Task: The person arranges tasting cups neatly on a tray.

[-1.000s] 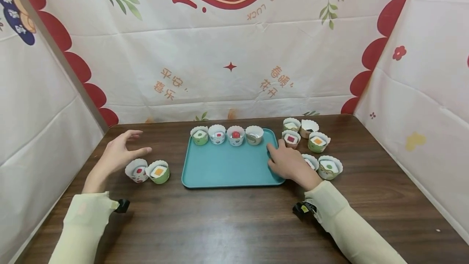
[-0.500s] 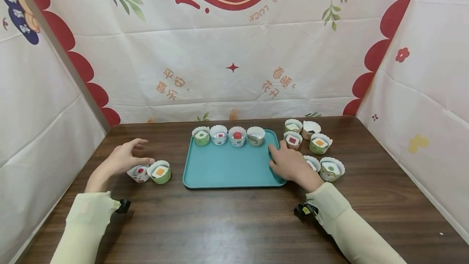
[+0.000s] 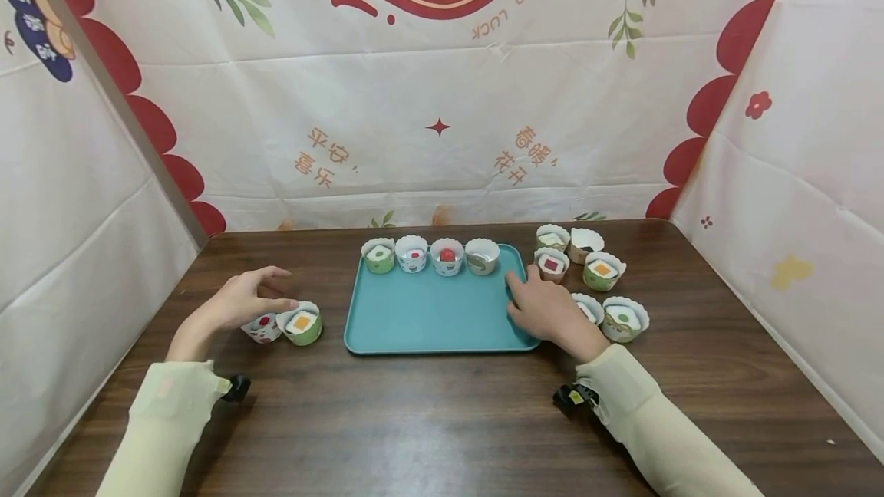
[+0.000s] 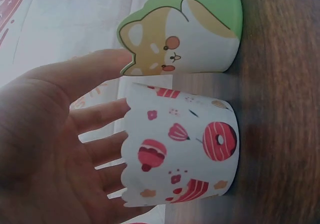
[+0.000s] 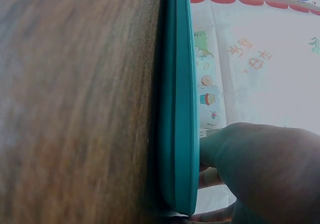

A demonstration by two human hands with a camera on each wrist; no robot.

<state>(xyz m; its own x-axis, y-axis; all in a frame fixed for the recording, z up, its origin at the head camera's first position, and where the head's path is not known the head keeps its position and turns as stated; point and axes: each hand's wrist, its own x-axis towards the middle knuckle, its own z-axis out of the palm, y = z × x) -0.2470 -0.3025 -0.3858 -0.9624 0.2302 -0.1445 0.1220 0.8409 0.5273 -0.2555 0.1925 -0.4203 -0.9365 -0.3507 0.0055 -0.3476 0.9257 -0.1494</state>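
My left hand (image 3: 249,299) hovers over two paper cupcake cups at the left. In the left wrist view its thumb reaches the rim of the green cup (image 4: 185,39) with a dog print. The other fingers extend behind the scalloped rim of the white cup (image 4: 180,149) with pink cake prints. Both cups stand upright on the table, with a white, orange-centred piece in the green one and a red-dotted piece in the white one. My right hand (image 3: 545,307) holds the right rim of the teal tray (image 3: 442,350), thumb inside and another finger outside; part of its grip is hidden.
Along the tray's back edge stands a row of several cups (image 3: 447,261). More filled cups (image 3: 602,273) cluster right of the tray, some close behind my right hand and forearm. A printed cloth (image 3: 387,98) closes off the back of the brown table (image 3: 414,420).
My left hand has come down and right, from above the two cups to their rims, its thumb now over the green cup. The right hand keeps its place at the tray.
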